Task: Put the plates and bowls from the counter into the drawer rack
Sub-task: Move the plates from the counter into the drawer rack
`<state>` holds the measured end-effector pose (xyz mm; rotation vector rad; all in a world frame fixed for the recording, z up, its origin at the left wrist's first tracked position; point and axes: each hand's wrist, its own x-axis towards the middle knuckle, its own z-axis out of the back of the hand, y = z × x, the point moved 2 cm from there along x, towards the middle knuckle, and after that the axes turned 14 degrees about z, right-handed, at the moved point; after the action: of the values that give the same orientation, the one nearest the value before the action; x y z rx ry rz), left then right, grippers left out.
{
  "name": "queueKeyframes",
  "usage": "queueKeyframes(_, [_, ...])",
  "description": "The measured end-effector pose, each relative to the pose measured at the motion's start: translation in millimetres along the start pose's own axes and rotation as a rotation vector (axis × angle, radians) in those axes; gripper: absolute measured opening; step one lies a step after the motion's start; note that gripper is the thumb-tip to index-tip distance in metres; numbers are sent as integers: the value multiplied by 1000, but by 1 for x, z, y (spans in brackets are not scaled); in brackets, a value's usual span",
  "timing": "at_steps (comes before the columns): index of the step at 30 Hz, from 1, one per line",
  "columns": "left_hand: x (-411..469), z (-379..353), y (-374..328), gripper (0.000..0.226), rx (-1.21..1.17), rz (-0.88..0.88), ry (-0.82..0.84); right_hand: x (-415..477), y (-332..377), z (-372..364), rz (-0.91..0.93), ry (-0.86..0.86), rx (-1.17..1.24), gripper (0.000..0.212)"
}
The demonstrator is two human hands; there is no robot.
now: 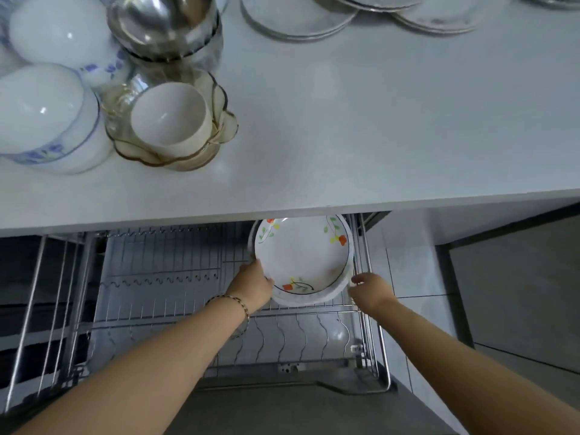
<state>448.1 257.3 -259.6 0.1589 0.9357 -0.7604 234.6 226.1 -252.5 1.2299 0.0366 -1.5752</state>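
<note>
I hold the floral plates (303, 259) on edge at the right rear of the drawer rack (163, 279), where its wires can keep them upright: my left hand (255, 282) clamps their lower rim, my right hand (368, 288) meets the opposite edge (whether it grips, I cannot tell).

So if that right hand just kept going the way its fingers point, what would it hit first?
Most likely the lower right rim of the floral plates, which the left hand grips on the other side. The right hand points leftward at it; I can't tell whether it touches.
</note>
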Motion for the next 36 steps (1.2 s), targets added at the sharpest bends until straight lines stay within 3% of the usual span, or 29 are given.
queueKeyframes(5, [-83,-1,-56,19,128,-137,119,-35,-9,61,49,162,-59,34])
queueKeyframes(9, [-132,-4,-145,19,39,-184,124,-63,-8,145,82,197,-64,35])
queueKeyframes(17, [-201,5,-325,18,-123,-274,-36,-81,-9,338,319,9,-336,36])
queueKeyframes(20, [-216,17,-369,13,-174,-286,-80,-84,-2,393,371,-56,-326,33])
queueKeyframes(25, [-217,45,-401,16,-267,-223,-136,-67,22,440,403,-50,-237,30])
queueKeyframes(30, [-181,79,-407,18,-326,-129,-172,-36,60,453,424,-34,-239,14])
queueKeyframes(33, [-144,105,-409,17,-366,-70,-183,4,87,454,432,-48,-238,27])
queueKeyframes(36, [-104,142,-414,30,-415,-27,-190,43,123,453,426,-43,-229,28])
